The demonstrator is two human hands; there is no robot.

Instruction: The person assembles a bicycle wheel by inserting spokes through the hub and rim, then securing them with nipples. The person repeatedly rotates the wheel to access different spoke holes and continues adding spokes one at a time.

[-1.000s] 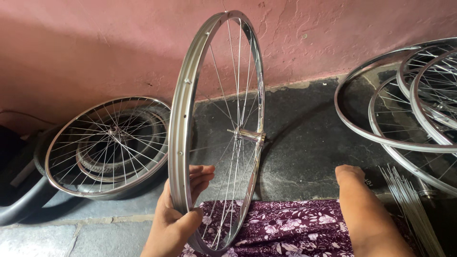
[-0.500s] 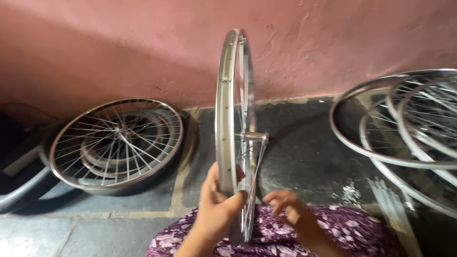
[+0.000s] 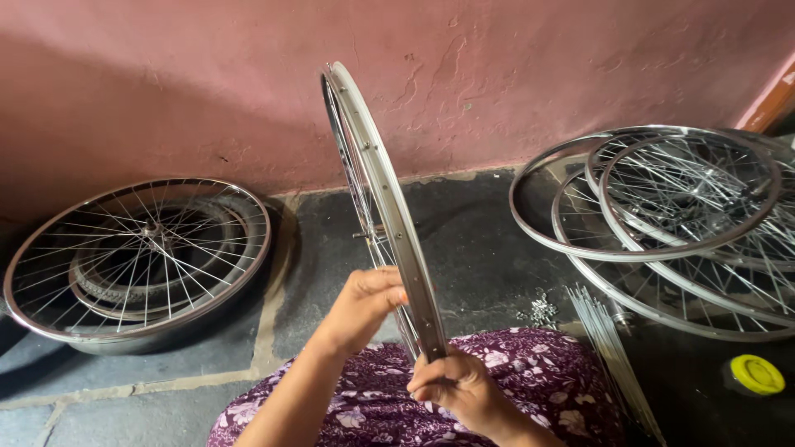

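Observation:
A spoked silver bicycle wheel (image 3: 377,178) stands upright, edge-on to me, its lower rim resting on my lap in purple flowered cloth (image 3: 530,377). My left hand (image 3: 364,306) grips the rim on its left side, fingers curled among the spokes. My right hand (image 3: 455,385) holds the bottom of the rim from the right, fingers pinched at it. The hub axle (image 3: 364,235) pokes out to the left.
A finished wheel (image 3: 137,257) lies on the stone floor at left over other rims and a tyre. Several spoked rims (image 3: 679,207) are stacked at right. Loose spokes (image 3: 609,339), small nipples (image 3: 542,310) and a yellow lid (image 3: 755,374) lie nearby. A pink wall stands behind.
The wheel has turned from nearly face-on to edge-on. My right hand came up from my lap and took hold of the rim's bottom; the left hand moved higher on the rim.

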